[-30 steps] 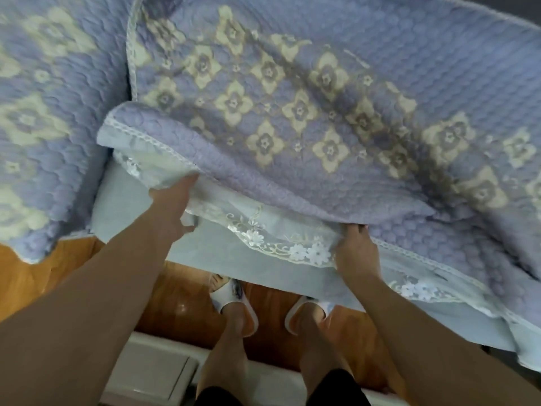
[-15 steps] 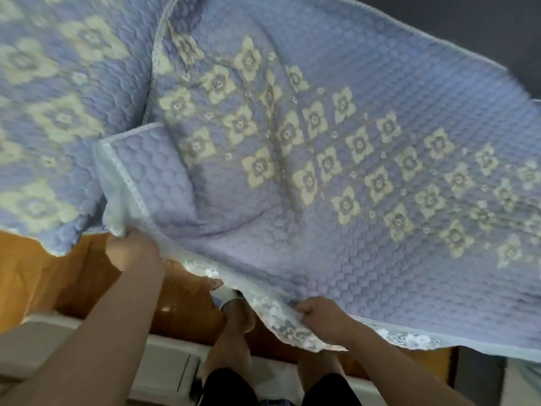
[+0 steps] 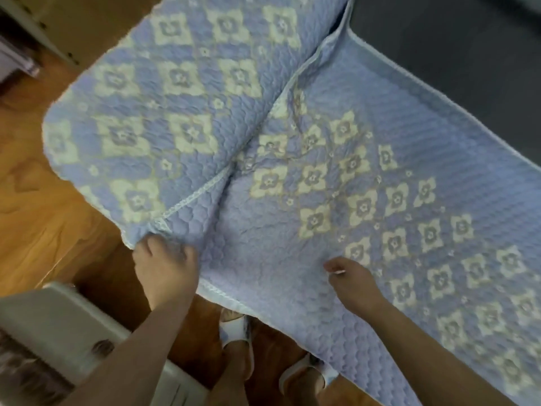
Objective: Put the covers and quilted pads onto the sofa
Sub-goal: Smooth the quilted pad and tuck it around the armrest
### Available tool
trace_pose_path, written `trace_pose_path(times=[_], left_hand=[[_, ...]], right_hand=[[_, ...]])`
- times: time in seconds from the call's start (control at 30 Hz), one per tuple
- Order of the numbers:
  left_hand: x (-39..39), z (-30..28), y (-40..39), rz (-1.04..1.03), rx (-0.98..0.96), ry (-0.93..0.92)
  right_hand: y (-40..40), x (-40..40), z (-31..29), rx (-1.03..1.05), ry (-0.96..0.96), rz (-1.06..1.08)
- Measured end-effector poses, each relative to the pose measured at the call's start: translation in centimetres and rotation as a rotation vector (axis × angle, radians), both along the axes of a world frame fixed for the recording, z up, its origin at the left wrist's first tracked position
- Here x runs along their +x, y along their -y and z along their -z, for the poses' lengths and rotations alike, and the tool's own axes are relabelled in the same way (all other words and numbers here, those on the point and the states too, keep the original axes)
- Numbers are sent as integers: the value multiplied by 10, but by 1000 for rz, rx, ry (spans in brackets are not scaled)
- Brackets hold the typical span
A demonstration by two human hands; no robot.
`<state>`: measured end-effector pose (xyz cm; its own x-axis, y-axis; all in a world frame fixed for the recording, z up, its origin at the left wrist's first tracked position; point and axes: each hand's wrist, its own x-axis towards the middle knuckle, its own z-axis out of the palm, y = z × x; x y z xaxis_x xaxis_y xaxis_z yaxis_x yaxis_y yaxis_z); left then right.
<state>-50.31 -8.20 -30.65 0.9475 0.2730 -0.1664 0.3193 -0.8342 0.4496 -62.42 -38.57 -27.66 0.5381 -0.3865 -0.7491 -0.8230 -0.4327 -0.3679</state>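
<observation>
A lilac quilted pad (image 3: 366, 177) with small cream flowers lies spread across the right, over the dark grey sofa seat (image 3: 445, 54). A second quilted pad (image 3: 175, 92) with larger flowers lies to its left, and the two edges meet along a trimmed seam. My left hand (image 3: 165, 266) grips the near left corner of the small-flower pad, fingers curled into the fabric. My right hand (image 3: 352, 281) rests on top of the same pad, a little in from its front edge, with relaxed fingers that hold nothing.
Orange-brown wooden floor (image 3: 44, 218) shows at the left and under my feet in white slippers (image 3: 234, 329). A white low piece of furniture (image 3: 64, 320) stands at the bottom left, close behind my left arm. Pale furniture sits in the top left corner.
The small-flower pad has come down and now lies flatter. My right hand let go of the lace edge and moved onto the pad's top. My left hand still holds the corner.
</observation>
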Motion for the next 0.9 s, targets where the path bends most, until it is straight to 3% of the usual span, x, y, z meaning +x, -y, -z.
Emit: trace_pose_path(times=[0.07,0.13,0.27,0.4,0.47,0.53,0.6,0.67,0.77,0.83,0.9], left_hand=[[11,-13,15,332,39,163],[32,-20,27,410,-46,118],[48,-23,55,245,-261,-322],[15,-46,90,799,-330,-701],[-7,-58,113,1083,-243,-842],[-16,-59,127,1199,-82,-857],[-19,-58,127,1169,-61,-811],[-19,-50,119,1110,-48,-725],[-19,-26,77,908,205,-554],[-8,-17,35,573,338,-369],[4,-12,-4,273,375,-319]], right_hand=[[5,41,-10,-34,42,-46],[5,82,-21,-40,83,-70],[3,148,-31,-39,206,-95],[13,213,-16,-36,310,-79],[23,251,-4,-56,323,-28],[39,284,10,-81,242,-26],[60,307,26,-229,96,-122],[89,317,45,-298,29,3],[127,317,61,83,-47,146],[131,308,42,369,40,437],[113,311,19,594,145,546]])
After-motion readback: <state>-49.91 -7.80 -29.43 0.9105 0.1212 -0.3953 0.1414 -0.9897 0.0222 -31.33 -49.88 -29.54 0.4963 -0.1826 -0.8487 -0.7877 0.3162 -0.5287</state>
